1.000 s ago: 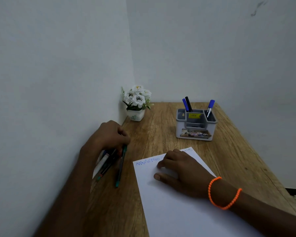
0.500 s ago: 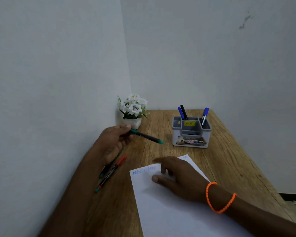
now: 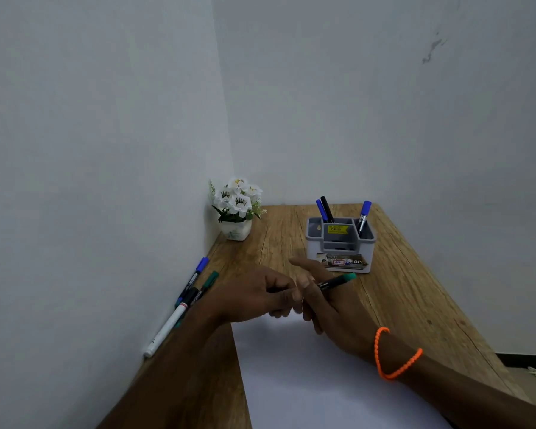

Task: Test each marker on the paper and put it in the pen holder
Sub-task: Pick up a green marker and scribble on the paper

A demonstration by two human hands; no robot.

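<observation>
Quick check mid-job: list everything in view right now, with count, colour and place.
Green-capped marker: one, black barrel, held between both hands over the paper's far end.
Loose markers: at least four, blue, green, black and white, along the left wall.
Pen holder: one, grey, far centre of the table.
Markers in holder: three, two blue, one black.
Paper: one white sheet, near edge.
Flower pot: one, white, far left corner.
Table: one, wooden.
Bracelet: one, orange, right wrist.
Left hand: grips the marker.
Right hand: fingers touch the marker.

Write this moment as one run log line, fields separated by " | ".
phase: handover | left hand: grips green-capped marker | right hand: touching it | pen holder: three markers | untested: beside wall
</observation>
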